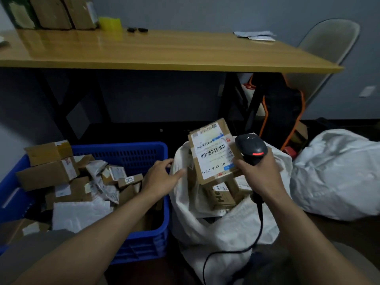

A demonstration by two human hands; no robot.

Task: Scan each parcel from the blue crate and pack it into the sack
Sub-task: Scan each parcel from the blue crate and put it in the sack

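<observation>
- Long wooden tabletop [164, 52] on black crossed legs.
- Brown cardboard boxes [61, 11] and a yellow plastic block [110, 23] at its far left.
- Loose papers [255, 35] near its right end.
- Pale moulded chair [329, 44] beyond.

Tilted parcel [214, 149] above the mouth of the sack [226, 229]: white shipping label [211, 160] with two barcodes, the larger at mid-label. Large print near its lower edge reads "M1 A21A", followed by a bracketed mark, seemingly "[1/1]". The smaller lines on that label are too fine to read. Carton [221, 199] inside the sack: big dark letters "He", the remainder hidden. Small box [134, 181] in the blue crate [127, 153]: white sticker [129, 179] reading "221A" or close to it. Labels on the other crate parcels are blurred and unreadable.
</observation>
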